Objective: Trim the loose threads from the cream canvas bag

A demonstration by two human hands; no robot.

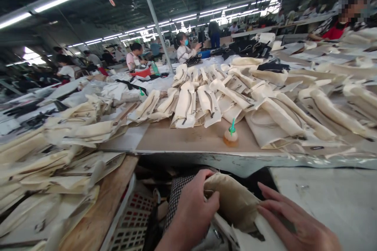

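A cream canvas piece [235,198], curved open like a pouch, is held up over my lap, below the table edge. My left hand [196,206] is closed on its left rim, thumb and fingers pinching the cloth. On the other side, my right hand [294,217] has its fingers stretched out and slightly apart, the fingertips touching the right edge of the canvas. The right thumb is hidden. A dark patch and a bit of metal show low on the piece. Black-and-white checked cloth [179,192] lies behind my left wrist.
On the table [188,139] ahead stand rows of cream canvas pieces [185,106] with dark zippers. A small bottle with a green nozzle [231,135] sits near its edge. More canvas pieces [67,164] are heaped left, above a white plastic basket [132,215]. Several people work beyond.
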